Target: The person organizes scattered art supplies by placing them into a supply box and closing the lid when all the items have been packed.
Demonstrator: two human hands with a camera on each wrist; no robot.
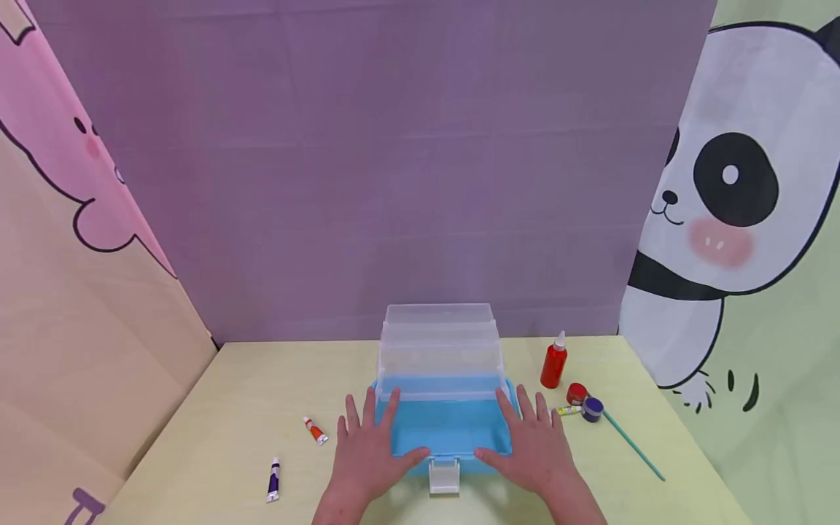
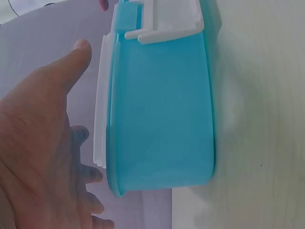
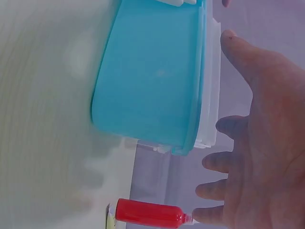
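A blue box (image 1: 453,426) stands on the table with its clear lid (image 1: 440,350) raised at the back and its white latch (image 1: 444,477) hanging at the front. Nothing shows inside it. My left hand (image 1: 369,456) is spread above the box's left front corner, and my right hand (image 1: 538,452) is spread likewise at the right one. Both wrist views show the fingers extended beside the blue wall (image 2: 162,109), with a gap between the left palm (image 2: 38,133) and the box; the right palm (image 3: 271,124) is also apart from it.
Right of the box are a red bottle (image 1: 554,366), a red pot (image 1: 577,394), a purple pot (image 1: 592,409), a yellow tube (image 1: 568,410) and a green stick (image 1: 633,445). Left of it lie an orange tube (image 1: 316,431) and a dark purple tube (image 1: 273,481). A purple cloth (image 1: 394,168) hangs behind.
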